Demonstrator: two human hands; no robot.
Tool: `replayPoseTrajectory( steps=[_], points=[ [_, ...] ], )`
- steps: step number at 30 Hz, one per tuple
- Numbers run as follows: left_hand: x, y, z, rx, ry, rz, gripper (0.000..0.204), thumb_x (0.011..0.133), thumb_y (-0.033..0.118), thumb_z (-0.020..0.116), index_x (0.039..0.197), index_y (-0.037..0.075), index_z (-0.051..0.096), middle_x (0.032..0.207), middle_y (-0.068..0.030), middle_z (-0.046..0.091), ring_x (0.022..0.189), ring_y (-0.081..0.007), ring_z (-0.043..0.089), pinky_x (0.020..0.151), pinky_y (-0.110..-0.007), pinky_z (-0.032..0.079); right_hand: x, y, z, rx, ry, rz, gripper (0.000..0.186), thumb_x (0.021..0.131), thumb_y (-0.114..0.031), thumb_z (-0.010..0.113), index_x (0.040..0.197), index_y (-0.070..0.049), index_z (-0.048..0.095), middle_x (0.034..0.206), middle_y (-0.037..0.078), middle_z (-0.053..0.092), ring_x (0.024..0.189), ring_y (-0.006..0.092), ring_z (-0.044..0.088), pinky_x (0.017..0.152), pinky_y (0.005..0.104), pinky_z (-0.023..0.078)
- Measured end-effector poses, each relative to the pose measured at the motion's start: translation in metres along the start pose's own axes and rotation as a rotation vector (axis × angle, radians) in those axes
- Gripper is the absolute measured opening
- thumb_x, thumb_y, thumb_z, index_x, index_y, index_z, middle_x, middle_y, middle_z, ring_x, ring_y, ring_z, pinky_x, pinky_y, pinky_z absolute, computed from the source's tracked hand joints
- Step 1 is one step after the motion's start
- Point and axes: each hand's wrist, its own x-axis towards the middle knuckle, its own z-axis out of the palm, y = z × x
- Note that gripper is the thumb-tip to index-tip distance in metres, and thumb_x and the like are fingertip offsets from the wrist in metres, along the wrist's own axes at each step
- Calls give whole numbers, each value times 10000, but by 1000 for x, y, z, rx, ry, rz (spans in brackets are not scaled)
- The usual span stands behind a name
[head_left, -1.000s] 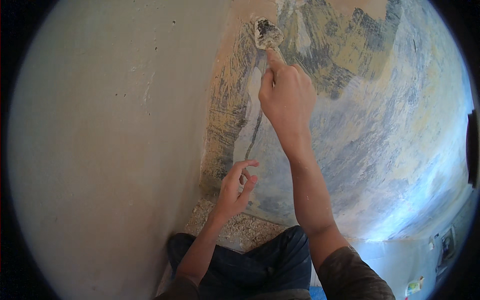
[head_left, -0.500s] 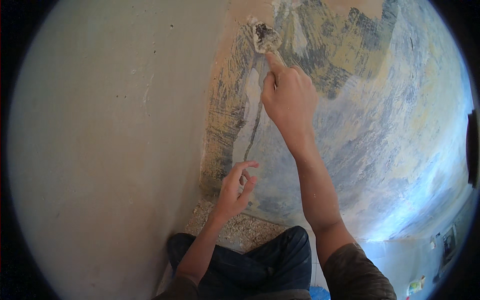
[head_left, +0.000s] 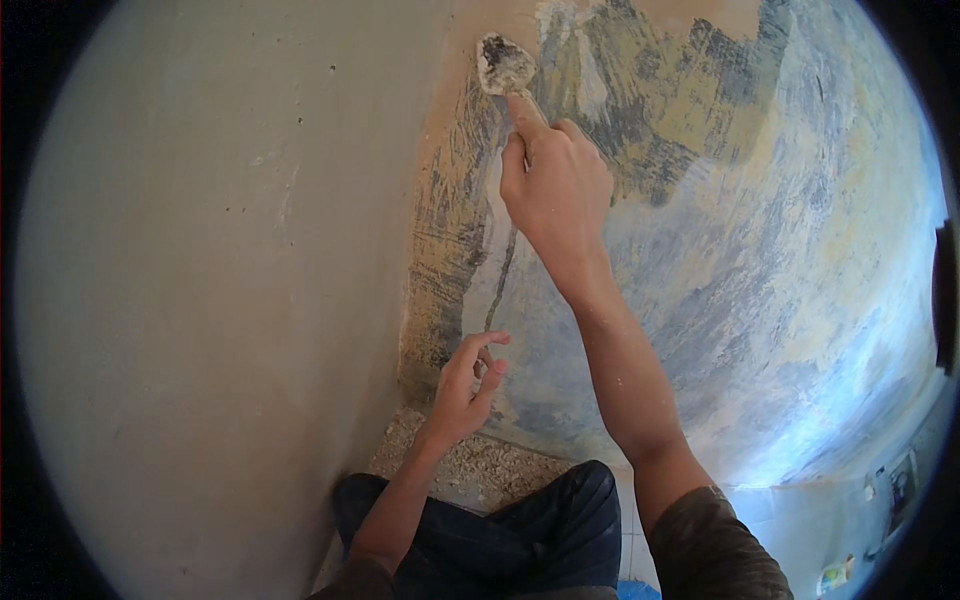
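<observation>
My right hand (head_left: 560, 190) is closed round a putty knife (head_left: 506, 66), its forefinger stretched along toward the blade. Pale, crusty residue with a dark patch in the middle coats the small rounded blade; the palm hides most of the handle. The blade is over the patchy wall (head_left: 720, 230), near its upper left corner. Whether it touches the surface I cannot tell. Lower down, my left hand (head_left: 463, 390) hangs near the foot of that wall with its fingers loosely bent and apart, holding nothing. A thin dark crack-like line (head_left: 502, 275) runs down the wall between the hands.
A smooth, beige wall (head_left: 210, 300) with a few small pits meets the patchy one in a corner at left. Crumbled debris (head_left: 490, 468) lies at the wall's foot, before my bent knees (head_left: 590, 510). Something blue (head_left: 638, 590) shows on the floor beside me.
My right hand and the putty knife have moved left and slightly up across the wall. The left hand keeps its loose pose. The whole view has shifted slightly.
</observation>
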Motion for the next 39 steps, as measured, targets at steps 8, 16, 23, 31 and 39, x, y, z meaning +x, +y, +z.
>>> replayPoseTrajectory(
  steps=[8, 16, 23, 31, 39],
  points=[
    [0, 4, 0, -37, -64, -84, 322, 1026, 197, 528, 1284, 7, 542, 1202, -92, 649, 815, -144, 532, 791, -307, 470, -45, 19, -19, 148, 34, 96, 402, 901, -112, 618, 1297, -145, 678, 744, 145, 619, 679, 325, 623, 638, 405, 480],
    [1, 3, 3, -61, -36, -61, 323, 1028, 212, 529, 1277, 6, 542, 1193, -77, 646, 809, -139, 534, 799, -308, 471, -68, 23, -7, 145, 11, 110, 431, 910, -146, 602, 1339, -128, 630, 872, 194, 615, 639, 340, 647, 540, 426, 515],
    [-1, -3, 7, -42, -33, 0, 325, 1018, 213, 567, 1274, 13, 549, 1191, -80, 661, 777, -143, 564, 670, -286, 443, -73, 17, -9, 195, -189, 93, 526, 905, -143, 573, 1417, -36, 517, 998, 286, 585, 695, 424, 650, 601, 472, 540],
    [-3, -3, 9, -14, -27, -7, 321, 1017, 217, 573, 1264, 15, 550, 1185, -78, 660, 780, -145, 572, 669, -290, 441, -45, -6, -6, 189, -149, 101, 508, 884, -109, 561, 1373, 27, 539, 838, 269, 598, 726, 421, 626, 645, 478, 521],
    [-1, -4, 4, -46, -37, -21, 329, 1011, 204, 577, 1280, 18, 541, 1191, -79, 658, 781, -147, 573, 684, -294, 439, -43, -3, 7, 132, -58, 65, 476, 864, -70, 558, 1330, 21, 596, 703, 202, 622, 745, 368, 605, 668, 459, 500]
  ],
)
